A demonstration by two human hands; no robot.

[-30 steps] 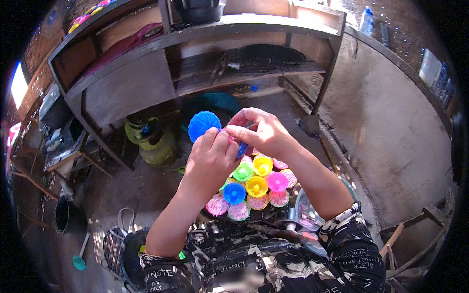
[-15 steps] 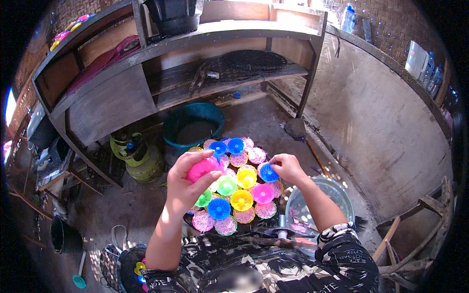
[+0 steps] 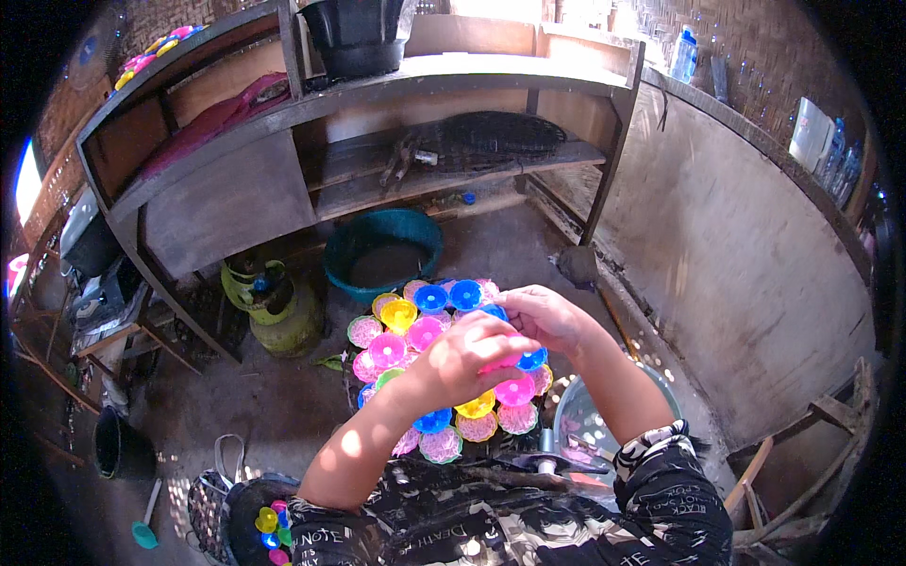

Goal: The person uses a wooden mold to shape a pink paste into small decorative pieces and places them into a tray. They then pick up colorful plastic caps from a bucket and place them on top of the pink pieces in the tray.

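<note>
Head view (only one): L hand (image 3: pixel 467 357) is over the right part of the cluster of filled cups (image 3: pixel 516 418), fingers curled round a pink cup (image 3: pixel 506 359); grip looks closed on it, tho the palm side is hidden. R hand (image 3: pixel 543 316) is just beyond, its fingertips at the rim of a blue cup (image 3: pixel 493 310); L knuckles block the contact, so can't tell if thumb & finger are actually pinched shut.

Handling, my take: steady the pink cup w/ L, light grip only, since thin plastic prob. dents. Work R at one rim w/ thumb & fingertip, so only one cup comes off if several are nested. Ease it, don't yank: a jerk could knock the cups below & spill the pale pink shreds. Keep any cup level & centred when pressing on the shreds, approx. like the yellow cup (image 3: pixel 398 315) farther left. Push gently, straight down; a tilt would prob. squash one side.

Pose: both elbows bent, forearms coming up from the lower edge & converging. L forearm slants up to the right, back of hand up, wrist roughly in line. R forearm slants up to the left, past the clear basin (image 3: pixel 564 407), fingers pointing at L. Hands v. close; can't tell if they touch.
</note>
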